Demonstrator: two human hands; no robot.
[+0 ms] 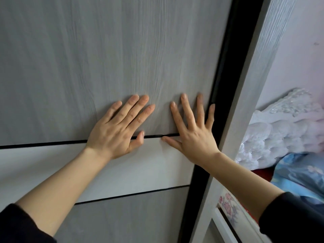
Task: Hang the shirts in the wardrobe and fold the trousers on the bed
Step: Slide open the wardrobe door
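L hand (115, 130), R hand (194, 135) on wardrobe door (105, 50)

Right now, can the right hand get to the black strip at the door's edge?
Probably yes: the right hand lies flat on the door, its little finger at the black strip, with nothing in between.

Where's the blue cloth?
The blue cloth lies at the far right of the head view, just below the white headboard and right of the wardrobe door.
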